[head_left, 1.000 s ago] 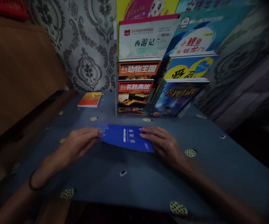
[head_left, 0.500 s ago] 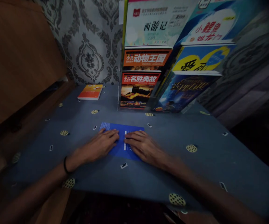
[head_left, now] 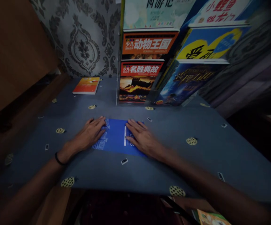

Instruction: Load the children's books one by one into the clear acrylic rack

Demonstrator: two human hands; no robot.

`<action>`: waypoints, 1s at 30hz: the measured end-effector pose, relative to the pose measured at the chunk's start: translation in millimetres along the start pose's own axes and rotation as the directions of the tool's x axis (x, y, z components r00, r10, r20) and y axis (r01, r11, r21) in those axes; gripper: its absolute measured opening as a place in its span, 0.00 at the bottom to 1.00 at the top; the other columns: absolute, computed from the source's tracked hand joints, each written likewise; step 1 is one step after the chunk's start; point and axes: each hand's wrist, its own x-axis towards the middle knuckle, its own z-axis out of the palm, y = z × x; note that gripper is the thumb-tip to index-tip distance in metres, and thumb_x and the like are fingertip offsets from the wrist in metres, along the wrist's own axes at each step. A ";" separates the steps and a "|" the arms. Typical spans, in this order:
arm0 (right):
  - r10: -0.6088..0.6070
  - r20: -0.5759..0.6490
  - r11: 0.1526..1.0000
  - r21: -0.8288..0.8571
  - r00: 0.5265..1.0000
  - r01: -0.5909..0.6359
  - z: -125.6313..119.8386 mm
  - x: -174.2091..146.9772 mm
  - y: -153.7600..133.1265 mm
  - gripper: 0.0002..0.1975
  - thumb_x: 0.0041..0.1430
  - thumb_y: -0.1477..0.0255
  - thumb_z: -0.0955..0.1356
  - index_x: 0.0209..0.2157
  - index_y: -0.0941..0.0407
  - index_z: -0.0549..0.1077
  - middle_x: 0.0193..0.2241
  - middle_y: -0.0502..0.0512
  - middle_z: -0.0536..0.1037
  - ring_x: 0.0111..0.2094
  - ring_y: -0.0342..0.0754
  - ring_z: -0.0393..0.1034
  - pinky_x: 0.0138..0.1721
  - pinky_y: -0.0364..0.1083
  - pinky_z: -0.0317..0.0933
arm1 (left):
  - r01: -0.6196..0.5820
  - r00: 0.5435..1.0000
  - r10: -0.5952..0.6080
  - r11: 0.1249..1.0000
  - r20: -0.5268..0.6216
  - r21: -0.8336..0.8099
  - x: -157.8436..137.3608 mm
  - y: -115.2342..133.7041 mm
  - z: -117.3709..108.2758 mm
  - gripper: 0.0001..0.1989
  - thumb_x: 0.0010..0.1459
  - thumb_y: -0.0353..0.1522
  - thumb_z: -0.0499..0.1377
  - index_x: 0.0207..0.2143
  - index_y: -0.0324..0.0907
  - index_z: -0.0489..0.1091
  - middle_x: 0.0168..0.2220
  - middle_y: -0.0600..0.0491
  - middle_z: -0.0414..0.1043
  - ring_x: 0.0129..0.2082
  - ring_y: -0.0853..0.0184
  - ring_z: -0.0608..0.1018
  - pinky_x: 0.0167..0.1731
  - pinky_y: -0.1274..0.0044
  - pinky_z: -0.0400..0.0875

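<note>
A flat blue printed sheet (head_left: 115, 136) with white print lies on the grey-blue tabletop; whether it is a single sheet or a thin cover I cannot tell. My left hand (head_left: 90, 132), with a dark band at the wrist, rests palm down on its left end, fingers stretched out. My right hand (head_left: 143, 137) lies flat over the sheet's right part, fingers spread, and covers some of the print there. A white strip on the sheet shows just left of my right fingertips.
A rack of upright books (head_left: 141, 79) stands at the back, with a dark blue book (head_left: 187, 82) low on its right side. An orange book (head_left: 86, 86) lies at the back left. The table (head_left: 98, 173) has a pineapple pattern. Below its front edge, another book (head_left: 212, 217) shows.
My left hand has slid left across the blue sheet, uncovering its middle. The fingers of my right hand have spread out more. The view has tilted down slightly.
</note>
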 end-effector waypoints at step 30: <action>-0.270 -0.007 0.958 0.094 0.963 0.269 -0.5 -31.8 -43.0 0.23 0.73 0.65 0.59 0.64 0.57 0.65 0.65 0.61 0.67 0.68 0.55 0.59 0.69 0.63 0.52 | -0.041 0.999 0.041 0.930 -0.007 -0.365 -71.4 21.7 -27.4 0.13 0.71 0.35 0.52 0.50 0.46 0.74 0.54 0.51 0.79 0.54 0.63 0.80 0.64 0.57 0.65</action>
